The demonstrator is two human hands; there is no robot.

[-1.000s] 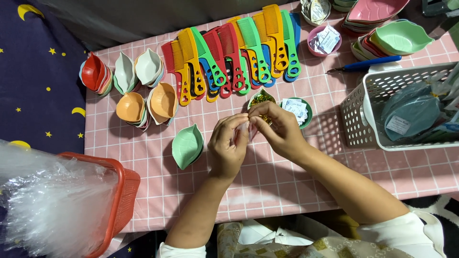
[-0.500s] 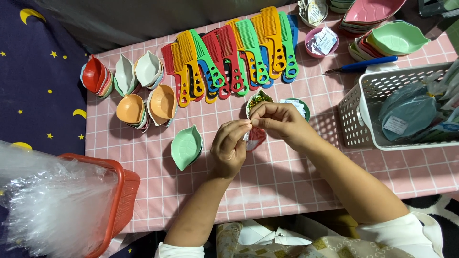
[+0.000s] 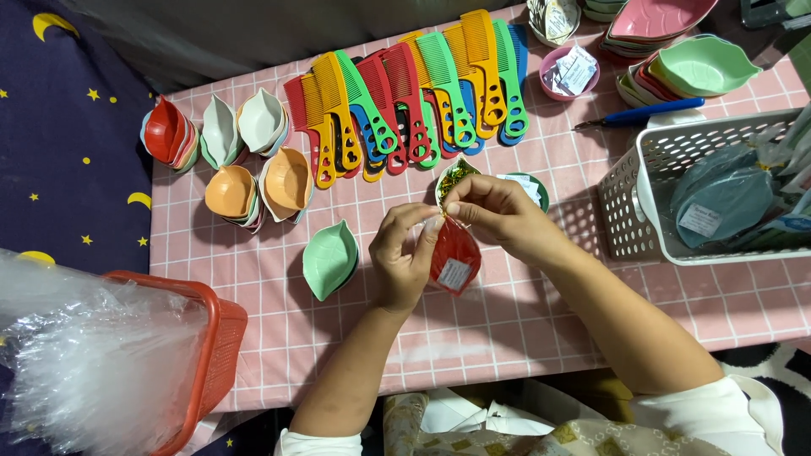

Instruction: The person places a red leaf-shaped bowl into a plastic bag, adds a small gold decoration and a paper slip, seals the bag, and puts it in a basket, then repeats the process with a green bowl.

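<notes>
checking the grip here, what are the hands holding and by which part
Both hands hold a red leaf-shaped dish in clear wrap. The left hand and right hand pinch the gathered wrap at its top with their fingers; the dish hangs below.

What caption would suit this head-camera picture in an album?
Both hands, left hand and right hand, pinch a bagged red dish beside rows of coloured combs.

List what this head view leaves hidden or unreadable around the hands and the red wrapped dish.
- Red wrapped dish: its top is covered by the left hand and right hand; the fastening is hidden.
- White label: print too small.
- White basket: cut off by the right edge.
- Red basket: inside hidden by clear plastic.
</notes>
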